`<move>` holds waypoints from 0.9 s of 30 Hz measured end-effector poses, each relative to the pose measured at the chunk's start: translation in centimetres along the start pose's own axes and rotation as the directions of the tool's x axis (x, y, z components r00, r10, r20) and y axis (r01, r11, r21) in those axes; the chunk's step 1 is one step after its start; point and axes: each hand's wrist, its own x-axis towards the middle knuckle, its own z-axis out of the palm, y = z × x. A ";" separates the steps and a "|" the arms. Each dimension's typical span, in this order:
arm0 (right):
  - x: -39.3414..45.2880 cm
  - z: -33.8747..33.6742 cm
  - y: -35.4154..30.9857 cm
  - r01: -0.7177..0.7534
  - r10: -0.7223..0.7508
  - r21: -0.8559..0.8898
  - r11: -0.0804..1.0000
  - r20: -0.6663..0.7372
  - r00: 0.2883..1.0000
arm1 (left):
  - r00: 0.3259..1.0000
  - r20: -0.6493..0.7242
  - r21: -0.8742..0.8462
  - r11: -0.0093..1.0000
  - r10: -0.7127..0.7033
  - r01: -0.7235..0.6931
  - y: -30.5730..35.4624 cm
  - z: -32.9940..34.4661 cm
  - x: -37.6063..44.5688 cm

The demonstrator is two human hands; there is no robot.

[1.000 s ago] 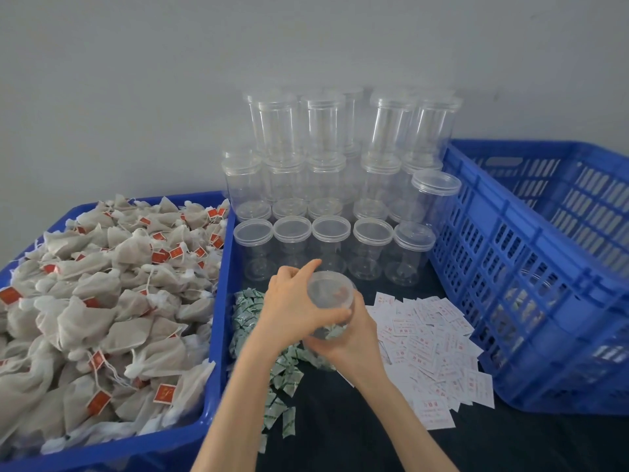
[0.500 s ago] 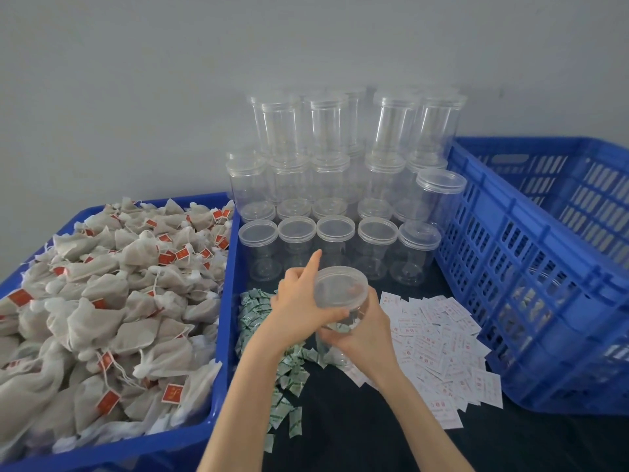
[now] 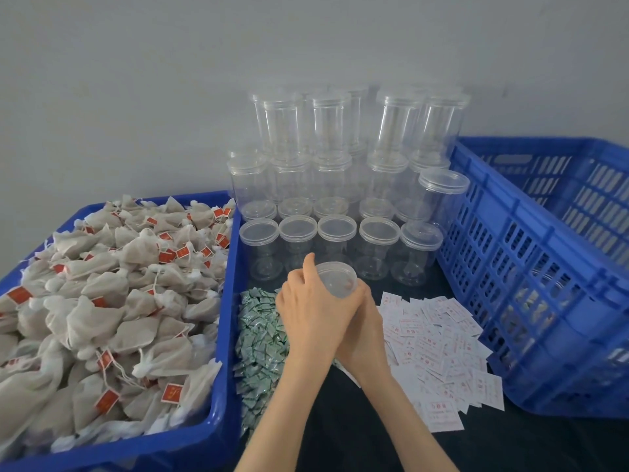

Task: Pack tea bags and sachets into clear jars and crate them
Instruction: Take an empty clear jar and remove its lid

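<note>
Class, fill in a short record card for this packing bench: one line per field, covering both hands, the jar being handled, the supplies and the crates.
left hand: left hand grips the lid of the held jar from above
right hand: right hand wraps the jar body below the lid, mostly hidden
jar contents: cannot tell
tea bags: heaped in the left blue crate, tea bags with red tags
green sachets: green sachets in a pile left of the hands
white sachets: white sachets spread right of the hands
empty jars: empty jars stacked against the wall, lids on
right blue crate: right blue crate, contents unclear

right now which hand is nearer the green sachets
Left. The left hand sits right beside the green sachets; the right hand is beyond it, over the white slips.
</note>
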 end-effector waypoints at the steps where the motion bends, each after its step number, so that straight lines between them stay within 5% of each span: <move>1: -0.1 -0.3 -0.4 0.000 0.002 0.056 0.998 -0.032 0.999 | 0.999 0.050 -0.008 1.000 0.016 -0.015 0.0 -0.1 0.0; 4: -0.7 -1.1 -0.2 0.051 -0.061 -0.249 0.967 -0.032 0.998 | 0.925 0.358 -0.136 0.988 0.124 -0.079 -0.4 -1.3 1.0; 6: -0.4 -1.3 0.1 -0.028 0.009 -0.160 0.987 -0.122 0.992 | 0.838 0.500 -0.151 0.975 0.217 -0.162 -1.2 -2.6 2.2; 11: -0.8 -1.7 0.3 0.010 -0.016 -0.189 0.982 -0.031 0.999 | 0.686 0.628 -0.200 0.929 0.366 -0.312 -2.5 -4.7 3.9; 17: -0.2 -0.5 0.4 -0.003 -0.007 -0.117 0.993 -0.083 0.996 | 0.954 0.283 0.144 0.979 0.096 -0.141 -0.6 -1.8 1.9; 19: 0.0 -0.5 0.3 -0.020 0.014 -0.067 0.998 -0.092 0.996 | 0.934 0.326 0.036 0.986 0.144 -0.165 -0.6 -1.2 1.6; 22: -0.1 -1.0 0.0 -0.038 0.029 -0.081 0.996 -0.115 0.993 | 0.745 0.614 -0.190 0.965 0.262 -0.182 -1.6 -2.6 3.0; 24: -0.3 -1.2 -0.2 -0.041 0.029 -0.101 0.994 -0.121 0.992 | 0.650 0.675 -0.269 0.937 0.348 -0.222 -2.2 -3.7 3.9; 27: -0.2 -0.7 -0.2 -0.050 0.039 -0.083 0.995 -0.133 0.990 | 0.787 0.551 -0.209 0.959 0.277 -0.191 -2.1 -3.4 4.1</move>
